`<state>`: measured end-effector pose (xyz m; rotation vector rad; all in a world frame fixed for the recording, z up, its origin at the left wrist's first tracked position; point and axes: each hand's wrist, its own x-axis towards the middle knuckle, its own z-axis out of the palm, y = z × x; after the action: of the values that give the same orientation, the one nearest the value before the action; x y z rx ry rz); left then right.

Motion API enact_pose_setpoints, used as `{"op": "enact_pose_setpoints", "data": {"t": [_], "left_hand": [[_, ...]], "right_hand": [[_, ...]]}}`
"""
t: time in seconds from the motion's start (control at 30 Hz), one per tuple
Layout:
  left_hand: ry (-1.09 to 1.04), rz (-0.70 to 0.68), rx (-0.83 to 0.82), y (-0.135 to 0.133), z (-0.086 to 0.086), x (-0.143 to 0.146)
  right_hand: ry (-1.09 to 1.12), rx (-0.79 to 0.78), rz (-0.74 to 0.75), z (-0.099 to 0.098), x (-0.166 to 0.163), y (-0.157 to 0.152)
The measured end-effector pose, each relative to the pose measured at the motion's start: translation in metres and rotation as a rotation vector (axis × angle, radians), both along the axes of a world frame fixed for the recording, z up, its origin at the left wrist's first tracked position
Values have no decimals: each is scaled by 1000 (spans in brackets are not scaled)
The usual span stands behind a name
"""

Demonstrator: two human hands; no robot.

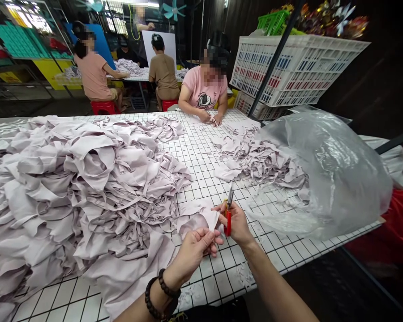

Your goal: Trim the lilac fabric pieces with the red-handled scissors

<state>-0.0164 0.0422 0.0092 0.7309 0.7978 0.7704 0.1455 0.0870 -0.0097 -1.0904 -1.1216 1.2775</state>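
Between my two hands is a pale lilac fabric piece (pixel 196 217), its pointed corner lifted off the table. My left hand (pixel 199 243), with dark beaded bracelets at the wrist, is closed, pinching the fabric's edge between thumb and fingers. Red-handled scissors (pixel 228 219) sit in my right hand (pixel 237 223), blades pointing up and away from me. The right fingertips also reach the fabric's corner; whether they grip it I cannot tell. To the left spreads a large heap of the same fabric (pixel 87 179), close to the piece.
A smaller fabric pile (pixel 265 158) lies on the right of the grid-patterned table (pixel 201 161), partly by a clear plastic bag (pixel 339 174). Small scraps (pixel 243 273) dot the near edge. Across the table a person (pixel 206 85) handles fabric. White crates (pixel 295 67) stand behind at right.
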Motion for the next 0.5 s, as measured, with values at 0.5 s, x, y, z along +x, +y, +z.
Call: {"op": "enact_pose_setpoints", "data": {"t": [0.5], "left_hand": [[82, 134, 387, 10, -16, 4]], "right_hand": [[-543, -94, 59, 28, 30, -29]]}}
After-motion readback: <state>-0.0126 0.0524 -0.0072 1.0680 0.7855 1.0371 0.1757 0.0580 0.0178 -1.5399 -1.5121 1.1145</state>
